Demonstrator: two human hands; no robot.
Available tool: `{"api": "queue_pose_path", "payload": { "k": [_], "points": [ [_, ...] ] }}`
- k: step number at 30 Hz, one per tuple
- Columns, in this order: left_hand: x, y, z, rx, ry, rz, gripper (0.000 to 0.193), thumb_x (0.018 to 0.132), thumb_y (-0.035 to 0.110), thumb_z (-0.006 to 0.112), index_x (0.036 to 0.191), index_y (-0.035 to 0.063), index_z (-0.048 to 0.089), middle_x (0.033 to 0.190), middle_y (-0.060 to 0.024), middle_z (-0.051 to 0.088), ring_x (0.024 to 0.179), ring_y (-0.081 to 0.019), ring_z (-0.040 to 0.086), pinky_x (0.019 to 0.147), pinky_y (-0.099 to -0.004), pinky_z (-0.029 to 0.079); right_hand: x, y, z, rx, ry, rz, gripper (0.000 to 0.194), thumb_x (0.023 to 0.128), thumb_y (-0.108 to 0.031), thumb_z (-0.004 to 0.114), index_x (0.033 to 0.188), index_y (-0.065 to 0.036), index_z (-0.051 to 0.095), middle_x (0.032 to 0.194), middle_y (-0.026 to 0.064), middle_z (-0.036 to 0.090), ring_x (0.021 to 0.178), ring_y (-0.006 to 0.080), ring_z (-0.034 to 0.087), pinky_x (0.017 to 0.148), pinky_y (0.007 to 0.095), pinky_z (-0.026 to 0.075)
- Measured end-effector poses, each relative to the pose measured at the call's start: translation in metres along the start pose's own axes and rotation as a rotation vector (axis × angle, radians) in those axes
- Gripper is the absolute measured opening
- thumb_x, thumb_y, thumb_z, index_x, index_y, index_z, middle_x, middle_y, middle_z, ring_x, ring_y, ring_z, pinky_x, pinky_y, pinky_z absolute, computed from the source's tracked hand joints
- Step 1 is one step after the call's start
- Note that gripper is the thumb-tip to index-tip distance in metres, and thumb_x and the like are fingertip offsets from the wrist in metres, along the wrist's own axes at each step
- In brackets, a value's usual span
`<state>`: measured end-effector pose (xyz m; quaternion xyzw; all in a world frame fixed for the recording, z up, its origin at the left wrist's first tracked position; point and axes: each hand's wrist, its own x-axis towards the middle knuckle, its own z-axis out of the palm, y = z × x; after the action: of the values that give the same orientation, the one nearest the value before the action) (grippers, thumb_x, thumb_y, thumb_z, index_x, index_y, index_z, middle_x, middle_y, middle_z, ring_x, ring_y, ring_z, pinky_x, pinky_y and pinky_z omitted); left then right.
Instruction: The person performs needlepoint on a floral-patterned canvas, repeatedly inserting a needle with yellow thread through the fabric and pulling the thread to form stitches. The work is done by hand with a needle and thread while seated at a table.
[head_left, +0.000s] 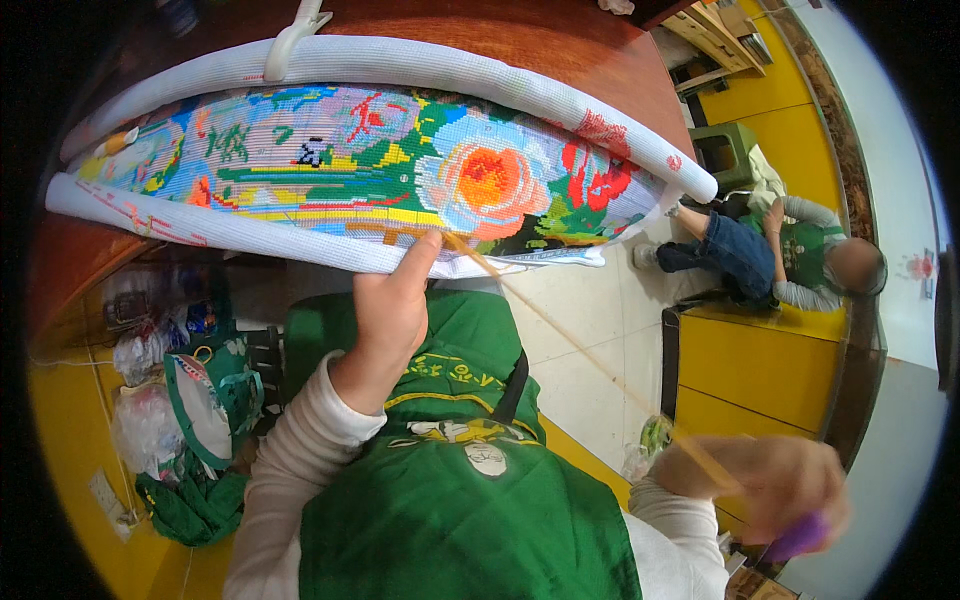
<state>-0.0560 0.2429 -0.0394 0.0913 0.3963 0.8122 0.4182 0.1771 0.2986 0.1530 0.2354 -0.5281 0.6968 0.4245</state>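
A cross-stitch canvas (315, 161) with a bright floral pattern lies on the table edge, its white top and bottom margins rolled up. My left hand (394, 322) grips the lower roll, thumb on the stitched front and fingers hidden beneath. From beside that thumb a tan embroidery thread (559, 328) runs taut down to the right to my right hand (795, 480). This hand is blurred, with its fingers closed at the thread's end; a needle cannot be made out. Something purple (799, 536) shows at its fingers. A white plastic clip (289, 45) grips the upper roll.
The reddish-brown wooden table (487, 37) extends behind the canvas. At right, a person (802, 247) sits on a yellow bench (757, 367), near a green stool (724, 154). Bags (150, 427) hang or lie at lower left. A green apron (465, 517) covers my front.
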Motion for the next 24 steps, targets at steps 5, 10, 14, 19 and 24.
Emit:
{"api": "queue_pose_path", "payload": {
  "k": [5, 10, 14, 19, 24],
  "points": [
    [0.000, 0.003, -0.003, -0.054, 0.012, 0.026, 0.039, 0.078, -0.008, 0.051, 0.115, -0.0010, 0.040, 0.111, -0.0083, 0.048, 0.102, -0.0177, 0.048, 0.087, -0.0315, 0.039, -0.016, -0.202, 0.024, -0.481, 0.419, -0.662, 0.008, 0.066, 0.001, 0.051, 0.060, -0.004, 0.049, 0.055, 0.0040, 0.046, 0.048, 0.0164, 0.046, 0.036, 0.0271, 0.040],
    [0.001, 0.002, -0.003, -0.092, 0.011, 0.007, 0.037, 0.077, -0.008, 0.053, 0.113, -0.0022, 0.043, 0.110, -0.0081, 0.049, 0.101, -0.0168, 0.048, 0.086, -0.0296, 0.039, -0.113, -0.389, -0.003, -1.060, 0.712, -0.703, 0.009, 0.064, 0.006, 0.048, 0.062, -0.003, 0.050, 0.058, 0.0060, 0.048, 0.050, 0.0149, 0.044, 0.041, 0.0230, 0.035],
    [0.000, 0.003, -0.002, -0.057, -0.020, 0.015, 0.041, 0.078, -0.008, 0.052, 0.116, 0.0011, 0.040, 0.112, -0.0080, 0.048, 0.102, -0.0183, 0.048, 0.087, -0.0327, 0.040, -0.129, -0.362, -0.038, -2.253, 1.139, -0.665, 0.012, 0.067, 0.008, 0.048, 0.073, -0.001, 0.054, 0.074, 0.0119, 0.059, 0.055, 0.0158, 0.047, 0.047, 0.0220, 0.036],
    [-0.002, 0.009, -0.002, -0.057, -0.025, -0.019, 0.044, 0.077, -0.007, 0.052, 0.118, 0.0026, 0.039, 0.112, -0.0081, 0.048, 0.103, -0.0191, 0.048, 0.086, -0.0340, 0.041, -0.096, -0.234, -0.088, -1.764, 1.050, -0.196, 0.006, 0.083, -0.004, 0.051, 0.089, -0.003, 0.053, 0.093, 0.0111, 0.058, 0.063, 0.0119, 0.050, 0.050, 0.0184, 0.038],
    [-0.004, 0.009, 0.003, -0.023, -0.025, 0.016, 0.044, 0.077, -0.008, 0.052, 0.118, 0.0023, 0.039, 0.112, -0.0086, 0.048, 0.102, -0.0193, 0.049, 0.086, -0.0336, 0.042, -0.044, 0.035, -0.050, -1.359, 0.600, 0.584, 0.006, 0.075, 0.003, 0.055, 0.078, -0.002, 0.055, 0.079, 0.0056, 0.052, 0.062, 0.0128, 0.054, 0.052, 0.0205, 0.045]
  ]
}}
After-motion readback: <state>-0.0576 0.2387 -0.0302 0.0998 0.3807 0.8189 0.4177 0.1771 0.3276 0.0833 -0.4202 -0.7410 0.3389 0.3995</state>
